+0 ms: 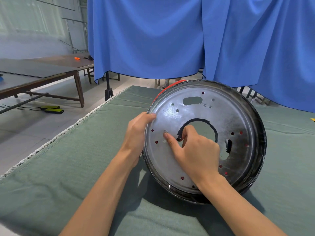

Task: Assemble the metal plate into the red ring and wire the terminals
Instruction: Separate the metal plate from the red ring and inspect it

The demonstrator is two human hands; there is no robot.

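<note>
Plate seating is the step in hand, by my reading. The metal plate (204, 133) sits inside a dark-rimmed wheel-like housing, tilted up on its lower edge on the green cloth (85, 159), and the red ring (170, 86) shows only as a sliver behind the upper left rim. The left hand (138, 135) grips that rim at its left side, thumb lying over the plate's edge. The right hand (192, 150) has its fingers hooked into the central hole, where a black edge trim (199, 120) lines the opening — its loose end curls out by the fingertips — while the thumb presses flat beside a small fastener hole. Whether the fingers pinch the trim or merely catch the hole's edge, I cannot tell.

To do this well: hold the rim steady with the left hand, turn or press the plate in small amounts, and watch that the red-backed holes around the plate line up before pressing home. The trim end should be tucked back, since bare sheet edge at the hole could cut fingers or, later, wires.

Room for movement — the cloth lies open to the left and front of the assembly; the table edge (71, 126) runs near on the left, and a blue curtain (153, 40) hangs close behind. The tilted housing could roll if released.
</note>
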